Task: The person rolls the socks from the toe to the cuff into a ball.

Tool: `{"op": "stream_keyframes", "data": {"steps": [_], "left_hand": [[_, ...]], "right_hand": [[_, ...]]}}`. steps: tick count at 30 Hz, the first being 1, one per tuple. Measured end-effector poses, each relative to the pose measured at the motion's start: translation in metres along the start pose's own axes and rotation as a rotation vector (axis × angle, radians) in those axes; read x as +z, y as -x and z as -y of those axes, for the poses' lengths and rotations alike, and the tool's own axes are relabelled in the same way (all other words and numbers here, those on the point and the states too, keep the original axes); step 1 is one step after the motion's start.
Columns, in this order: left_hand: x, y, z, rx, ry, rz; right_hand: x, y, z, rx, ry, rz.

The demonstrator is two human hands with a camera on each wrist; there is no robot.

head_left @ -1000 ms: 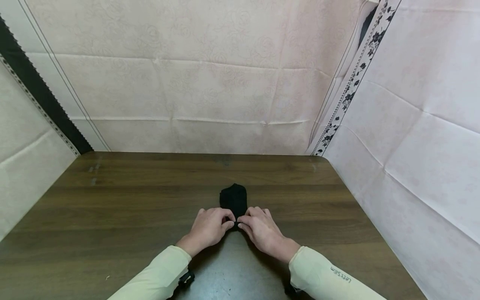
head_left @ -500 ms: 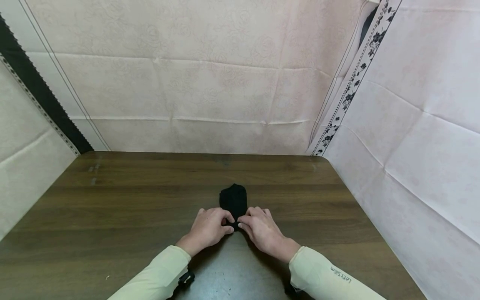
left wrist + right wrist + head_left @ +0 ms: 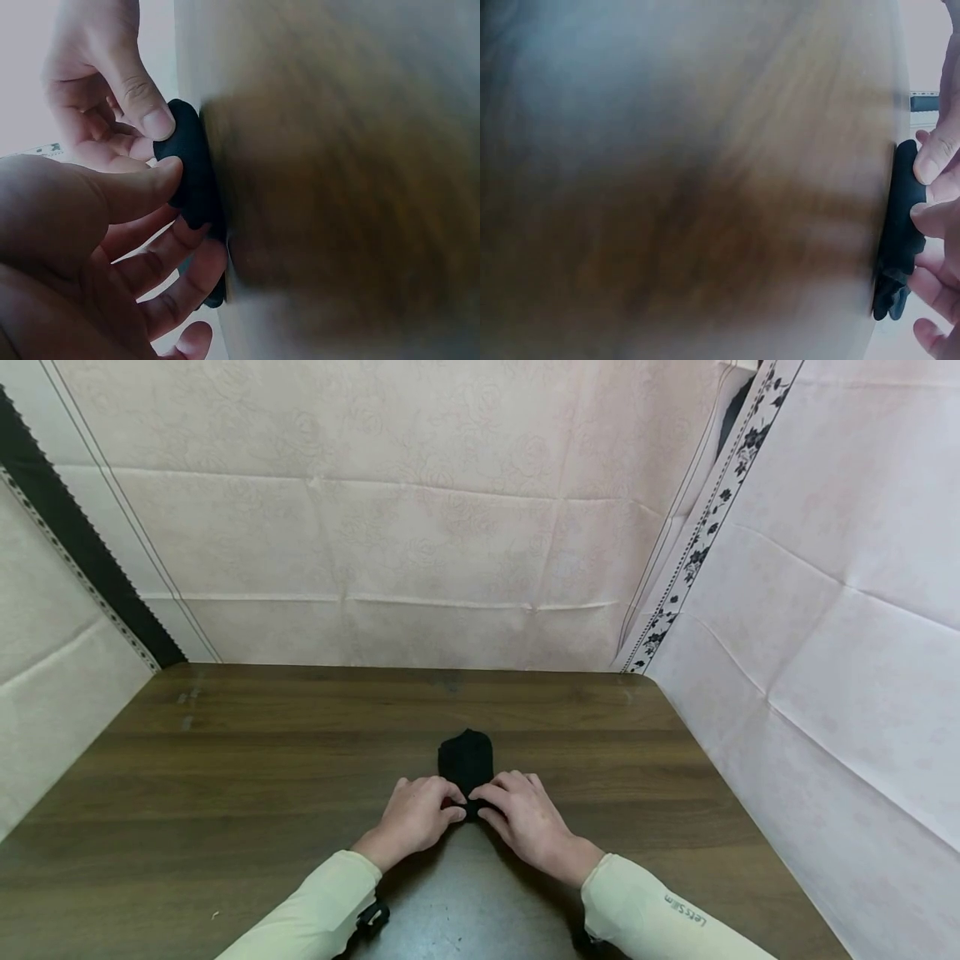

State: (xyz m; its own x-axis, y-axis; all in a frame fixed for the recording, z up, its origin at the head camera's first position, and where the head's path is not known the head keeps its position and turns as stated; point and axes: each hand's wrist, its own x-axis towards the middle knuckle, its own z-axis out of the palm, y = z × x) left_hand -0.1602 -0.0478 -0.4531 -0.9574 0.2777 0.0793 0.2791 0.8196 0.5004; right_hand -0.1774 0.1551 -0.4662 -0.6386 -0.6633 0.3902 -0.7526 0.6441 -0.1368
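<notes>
A small black sock (image 3: 467, 758) lies on the table, its rounded far end flat and its near end folded into a thick roll. My left hand (image 3: 417, 814) pinches the left side of that roll between thumb and fingers. On the right side, my right hand (image 3: 522, 820) holds the roll, its index finger over the top and its thumb at the near edge. Both thumbs press the black roll (image 3: 193, 161) in the left wrist view, with the left fingers reaching behind it. The right wrist view shows the roll (image 3: 901, 217) edge-on, low on the tabletop, some fingers cut off by the frame.
The brown wood-grain table (image 3: 285, 752) spreads widely around the hands. Pale patterned cloth (image 3: 420, 543) hangs behind it, and more white cloth (image 3: 847, 635) rises along the right side. A dark strip (image 3: 82, 535) borders the cloth at left.
My right fingers have spread slightly and shifted a little left over the sock's folded end. My left hand has barely moved, and the sock stays in place.
</notes>
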Motion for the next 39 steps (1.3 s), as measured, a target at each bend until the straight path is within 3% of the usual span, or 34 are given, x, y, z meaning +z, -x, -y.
{"op": "stream_keyframes", "data": {"steps": [10, 26, 33, 39], "left_hand": [[0.0000, -0.0017, 0.0005, -0.001, -0.009, 0.006], [-0.0008, -0.0018, -0.0001, -0.012, -0.007, 0.009], [-0.0002, 0.0004, -0.0017, -0.009, 0.031, -0.022], [0.0005, 0.0026, -0.0044, 0.008, -0.002, -0.050]], "right_hand": [[-0.0002, 0.0011, -0.0014, -0.027, -0.019, -0.024], [0.0001, 0.0013, -0.0015, -0.009, 0.004, 0.057], [0.0005, 0.0007, -0.0035, -0.031, 0.003, 0.074], [0.0014, 0.0006, -0.0054, -0.033, -0.008, 0.087]]}}
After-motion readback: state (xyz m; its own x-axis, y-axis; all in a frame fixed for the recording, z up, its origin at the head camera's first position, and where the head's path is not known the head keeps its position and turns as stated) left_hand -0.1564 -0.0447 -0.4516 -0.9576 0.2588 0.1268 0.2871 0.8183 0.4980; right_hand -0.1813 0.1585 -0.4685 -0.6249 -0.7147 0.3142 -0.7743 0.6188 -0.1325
